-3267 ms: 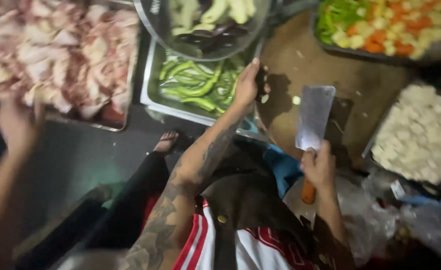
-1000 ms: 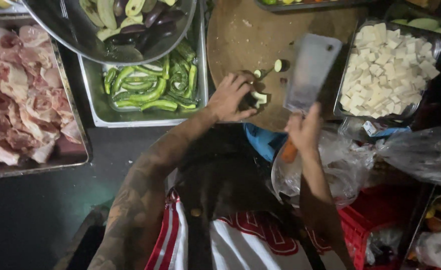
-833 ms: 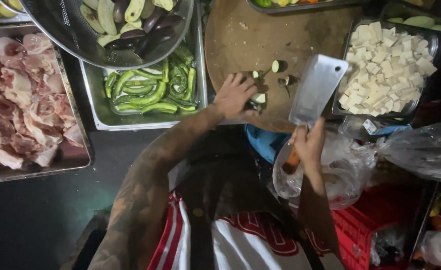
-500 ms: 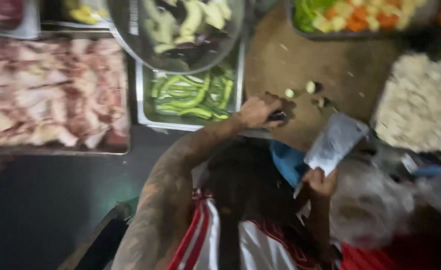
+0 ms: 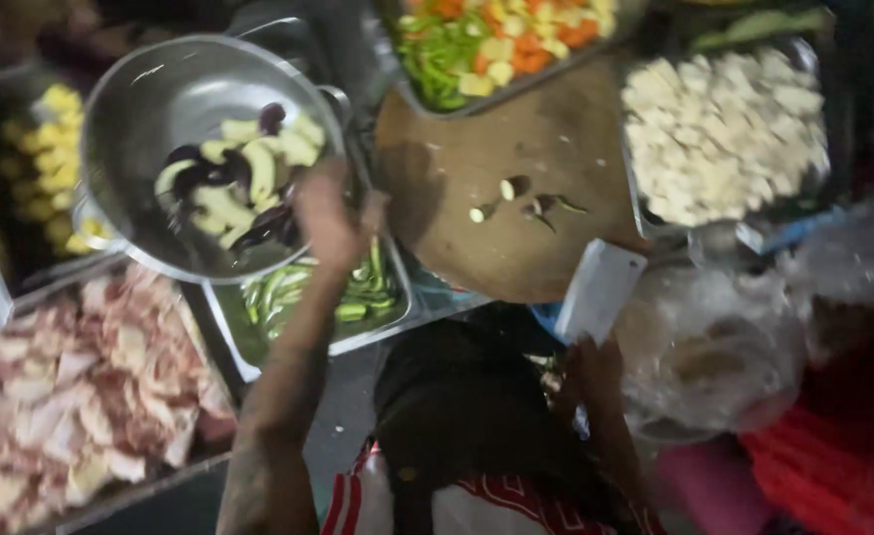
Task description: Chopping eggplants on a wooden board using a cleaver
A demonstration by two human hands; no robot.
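Note:
My left hand reaches over the near rim of a large metal bowl that holds pale and purple eggplant slices. Blur hides whether its fingers hold anything. My right hand grips the handle of a broad cleaver, its blade raised just off the near edge of a round wooden chopping board. A few small vegetable offcuts lie in the board's middle.
A steel tray of green peppers sits under the bowl. A tray of raw meat is at the left, white cubes at the right, mixed chopped vegetables at the top, yellow pieces far left. Plastic bags lie near the cleaver.
My left hand has left the chopping board and swung left to the bowl. The cut pieces it gathered are gone from the board. The cleaver has drawn back to the board's near edge.

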